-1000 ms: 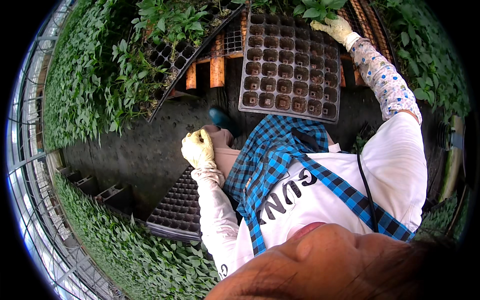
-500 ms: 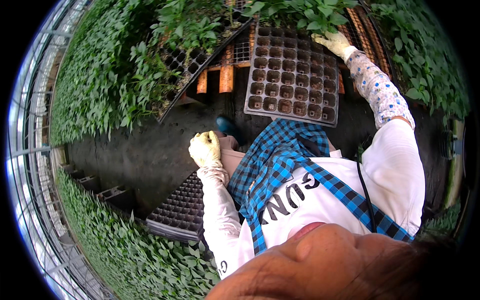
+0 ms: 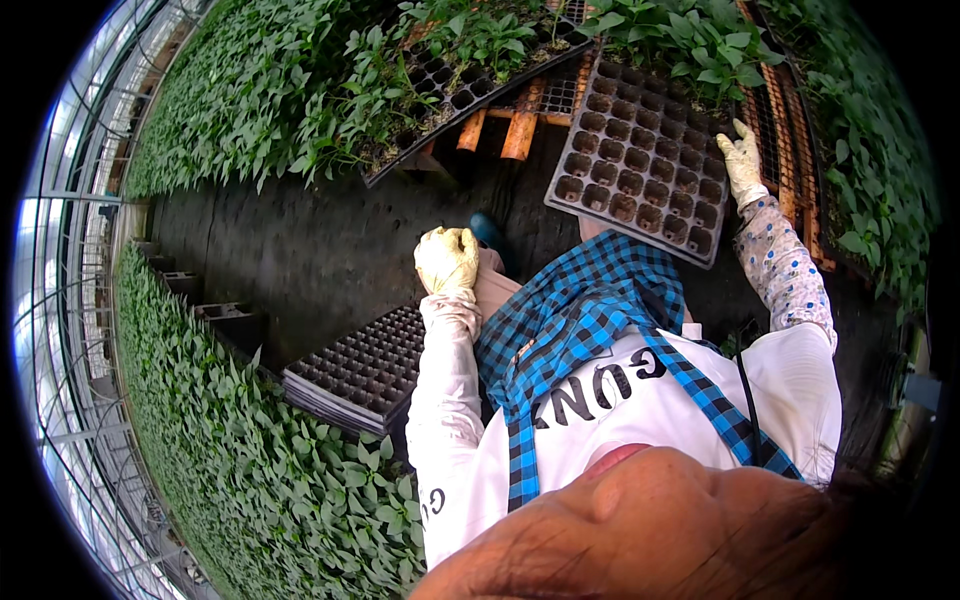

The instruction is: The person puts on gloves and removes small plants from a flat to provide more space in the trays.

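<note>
My right hand (image 3: 742, 160), in a pale glove, grips the right edge of a dark plastic seedling tray (image 3: 630, 165) with several soil-filled cells. The tray is held tilted above orange slats (image 3: 520, 130) and next to leafy seedlings (image 3: 690, 40). My left hand (image 3: 447, 258), also gloved, is closed in a fist with nothing visible in it, close to my knee and above a stack of empty black trays (image 3: 360, 365). A blue checked scarf and a white shirt cover my chest below.
A dark floor aisle (image 3: 290, 250) runs between benches of green seedlings at the left (image 3: 260, 480) and upper left (image 3: 250, 100). A tray of plants (image 3: 450, 80) lies slanted at the top. A blue shoe tip (image 3: 490, 230) shows by my left fist.
The tray in my right hand has shifted right and turned more slanted, nearer the plants. My left fist stays closed near my knee. The view has tilted.
</note>
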`<act>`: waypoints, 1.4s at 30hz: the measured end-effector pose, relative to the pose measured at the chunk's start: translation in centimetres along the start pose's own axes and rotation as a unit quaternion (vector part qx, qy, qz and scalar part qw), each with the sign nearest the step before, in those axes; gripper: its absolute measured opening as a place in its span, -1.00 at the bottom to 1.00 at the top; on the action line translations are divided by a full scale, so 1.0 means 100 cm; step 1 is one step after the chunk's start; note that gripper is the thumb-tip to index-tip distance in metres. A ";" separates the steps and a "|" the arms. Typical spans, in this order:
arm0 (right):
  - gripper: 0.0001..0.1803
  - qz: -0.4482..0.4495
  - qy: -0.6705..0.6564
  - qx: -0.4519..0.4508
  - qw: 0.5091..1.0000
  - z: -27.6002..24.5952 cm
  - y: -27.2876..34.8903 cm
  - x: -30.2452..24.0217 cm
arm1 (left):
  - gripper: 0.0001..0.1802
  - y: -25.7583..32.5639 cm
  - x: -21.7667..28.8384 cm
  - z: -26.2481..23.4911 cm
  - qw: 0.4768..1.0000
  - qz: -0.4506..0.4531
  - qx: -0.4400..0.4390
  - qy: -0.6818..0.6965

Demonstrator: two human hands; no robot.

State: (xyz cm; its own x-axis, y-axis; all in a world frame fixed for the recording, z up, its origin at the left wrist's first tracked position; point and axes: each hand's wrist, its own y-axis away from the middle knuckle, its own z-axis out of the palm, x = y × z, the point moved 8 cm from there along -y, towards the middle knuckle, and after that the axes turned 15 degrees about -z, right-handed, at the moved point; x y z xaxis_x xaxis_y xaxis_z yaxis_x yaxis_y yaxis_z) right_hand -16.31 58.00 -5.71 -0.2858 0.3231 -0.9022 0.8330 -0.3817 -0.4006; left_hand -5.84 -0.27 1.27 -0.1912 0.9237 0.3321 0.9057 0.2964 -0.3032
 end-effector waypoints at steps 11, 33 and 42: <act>-0.49 -0.045 0.054 -0.047 0.996 -0.047 -0.096 0.054 | -0.76 -0.002 -0.001 0.006 1.000 0.015 -0.006 0.001; -0.79 -0.268 -0.069 -0.060 0.959 0.330 -0.131 -0.145 | -0.81 -0.006 0.003 -0.022 0.996 -0.058 -0.029 0.060; -0.83 0.116 -0.333 -0.202 0.914 0.452 -0.117 -0.110 | -0.79 -0.007 -0.010 -0.013 0.995 -0.063 -0.048 0.054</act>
State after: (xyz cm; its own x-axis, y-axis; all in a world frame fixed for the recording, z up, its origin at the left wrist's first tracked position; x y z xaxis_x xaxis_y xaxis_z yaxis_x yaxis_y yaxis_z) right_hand -44.39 19.78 1.66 -0.1918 -0.3770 -0.9062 0.9763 0.0209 -0.2154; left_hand -5.81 -1.76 2.35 -0.2691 0.8474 0.4578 0.9096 0.3798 -0.1684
